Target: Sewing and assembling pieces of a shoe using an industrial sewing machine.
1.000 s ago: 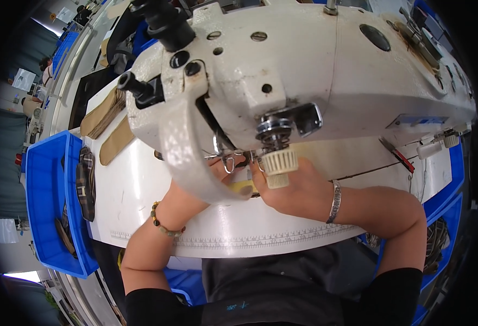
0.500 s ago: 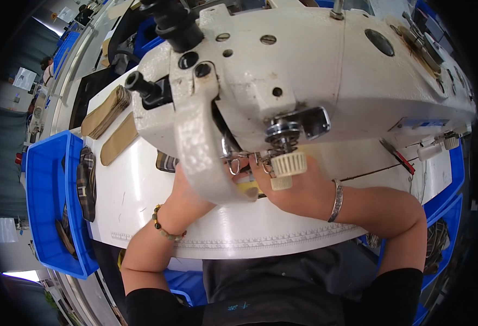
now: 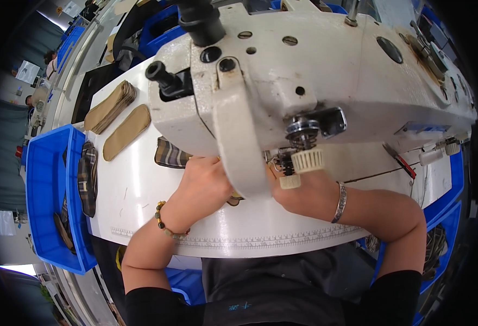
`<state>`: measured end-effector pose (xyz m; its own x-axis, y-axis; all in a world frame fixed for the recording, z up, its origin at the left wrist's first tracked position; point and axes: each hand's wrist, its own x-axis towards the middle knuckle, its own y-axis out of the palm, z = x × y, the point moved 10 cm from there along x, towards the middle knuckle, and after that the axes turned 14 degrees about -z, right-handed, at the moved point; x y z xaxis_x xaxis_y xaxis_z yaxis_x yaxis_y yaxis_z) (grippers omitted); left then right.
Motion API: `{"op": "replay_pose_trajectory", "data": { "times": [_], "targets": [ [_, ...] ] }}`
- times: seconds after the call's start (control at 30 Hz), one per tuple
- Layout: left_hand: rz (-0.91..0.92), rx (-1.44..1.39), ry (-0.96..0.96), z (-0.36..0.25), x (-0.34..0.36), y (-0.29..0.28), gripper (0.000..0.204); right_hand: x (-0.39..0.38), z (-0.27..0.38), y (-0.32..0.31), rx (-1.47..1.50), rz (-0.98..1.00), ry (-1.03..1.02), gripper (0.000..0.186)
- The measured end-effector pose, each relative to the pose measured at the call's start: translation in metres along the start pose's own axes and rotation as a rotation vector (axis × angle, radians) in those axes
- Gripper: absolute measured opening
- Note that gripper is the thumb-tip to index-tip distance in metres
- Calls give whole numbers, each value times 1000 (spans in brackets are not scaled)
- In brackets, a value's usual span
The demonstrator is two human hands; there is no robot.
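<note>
Beneath the head of a white sewing machine, both hands are at work close to the needle area. My left hand is closed with its fingers curled over a plaid fabric piece, whose end shows past the knuckles. A small tan-and-dark edge pokes out below that hand. My right hand lies just right of the needle area, partly behind the cream tension knobs. Its fingertips are hidden by the machine's curved white front bar, so what they touch does not show.
Tan insole-shaped pieces lie on the white table at left, one single and one stack. A folded plaid piece rests beside a blue bin. Red-handled snips lie right. A printed ruler edges the front.
The view has shifted, so the machine sits further right in the picture. My left hand has turned so its back faces up, and more of the plaid piece shows at its left.
</note>
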<state>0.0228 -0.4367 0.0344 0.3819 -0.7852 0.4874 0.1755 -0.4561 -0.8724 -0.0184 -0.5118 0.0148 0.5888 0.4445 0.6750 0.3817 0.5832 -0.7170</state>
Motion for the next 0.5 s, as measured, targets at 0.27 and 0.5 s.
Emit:
{"op": "replay_pose_trajectory", "data": {
  "times": [0.27,0.5],
  "targets": [
    [-123,-111,-129,8,7,-8,15,-11,-17,17,-2,118,299,15],
    [-143,-52,-117,18,10,-8,19,7,0,-4,-22,-30,75,13]
  ]
}}
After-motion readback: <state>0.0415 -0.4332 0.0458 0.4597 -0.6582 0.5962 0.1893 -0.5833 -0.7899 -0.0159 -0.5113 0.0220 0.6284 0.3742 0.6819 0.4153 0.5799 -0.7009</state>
